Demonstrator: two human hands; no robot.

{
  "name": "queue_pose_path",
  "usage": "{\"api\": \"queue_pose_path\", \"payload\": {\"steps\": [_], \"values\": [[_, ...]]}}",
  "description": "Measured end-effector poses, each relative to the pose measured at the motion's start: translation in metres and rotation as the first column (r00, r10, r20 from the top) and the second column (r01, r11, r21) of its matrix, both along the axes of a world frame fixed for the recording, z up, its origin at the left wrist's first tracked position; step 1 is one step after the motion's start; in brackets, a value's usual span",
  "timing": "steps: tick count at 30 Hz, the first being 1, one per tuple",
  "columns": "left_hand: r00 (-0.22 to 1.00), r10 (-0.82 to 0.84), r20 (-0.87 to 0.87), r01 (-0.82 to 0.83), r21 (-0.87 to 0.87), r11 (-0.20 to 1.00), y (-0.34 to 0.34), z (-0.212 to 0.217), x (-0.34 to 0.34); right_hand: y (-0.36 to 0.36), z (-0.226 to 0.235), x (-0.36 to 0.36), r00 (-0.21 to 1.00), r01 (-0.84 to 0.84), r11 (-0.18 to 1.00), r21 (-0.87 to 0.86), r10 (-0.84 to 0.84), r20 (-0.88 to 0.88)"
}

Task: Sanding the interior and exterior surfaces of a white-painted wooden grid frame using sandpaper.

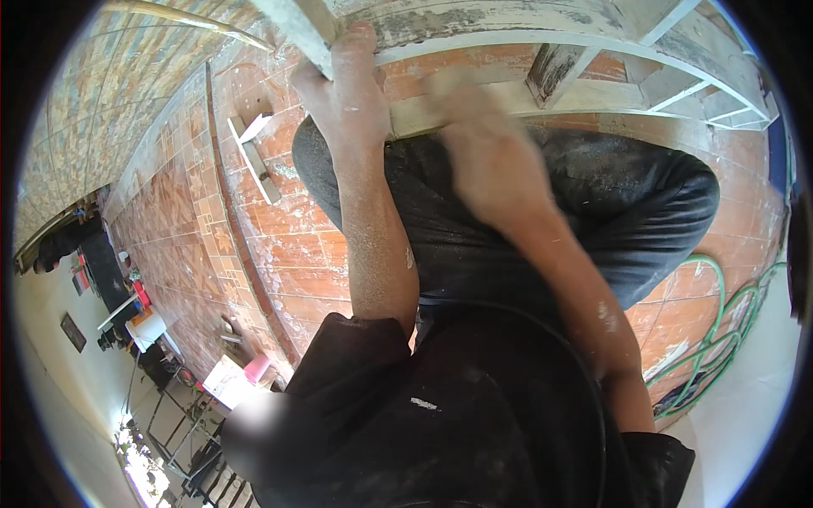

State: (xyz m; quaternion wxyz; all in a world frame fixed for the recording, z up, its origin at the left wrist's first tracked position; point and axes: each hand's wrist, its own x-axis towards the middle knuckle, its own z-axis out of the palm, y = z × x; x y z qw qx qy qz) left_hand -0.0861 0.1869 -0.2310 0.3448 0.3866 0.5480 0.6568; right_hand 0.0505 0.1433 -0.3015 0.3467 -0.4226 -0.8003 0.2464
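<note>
Across the top of the head view lies a ladder-like wooden frame (491, 24) with worn white paint, long rails and short crosspieces. Near its left end, my left hand (356, 106) is closed around a white crosspiece, with its thumb along the wood. My right hand (495, 165) is over the frame's nearer rail, just in front of my crossed legs. Motion smears its fingers, and a pale beige patch at their tips cannot be made out. Light dust covers both hands and the left forearm.
On the dusty orange tile floor to the left lies a small white wooden piece (251, 159). A pole (190, 20) rests at the upper left. Coiled green hose (727, 339) sits by the right wall. Household items and a metal rack stand at lower left.
</note>
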Motion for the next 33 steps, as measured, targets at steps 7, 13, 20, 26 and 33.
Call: {"api": "queue_pose_path", "payload": {"steps": [7,13,20,26,33], "values": [[0.996,0.063,0.068,-0.064,0.015,0.998,0.009,-0.011,0.002,-0.018,0.009,-0.020,0.997,0.055,0.998,0.039,-0.058,0.057],[0.996,0.086,0.031,-0.087,0.032,0.996,0.009,-0.008,0.006,0.002,0.000,0.011,0.963,0.222,0.974,0.038,-0.225,0.145],[0.996,0.063,0.057,-0.067,0.075,0.995,0.005,-0.007,0.000,0.007,0.005,0.015,0.976,0.096,0.989,0.113,-0.116,0.182],[0.986,0.161,0.036,-0.161,-0.020,0.987,0.007,-0.017,-0.006,-0.024,0.015,-0.030,0.984,0.076,0.995,0.060,-0.085,0.155],[0.975,0.212,0.061,-0.215,0.045,0.976,0.007,-0.017,0.007,0.004,0.004,0.009,0.962,0.177,0.983,0.054,-0.184,0.204]]}}
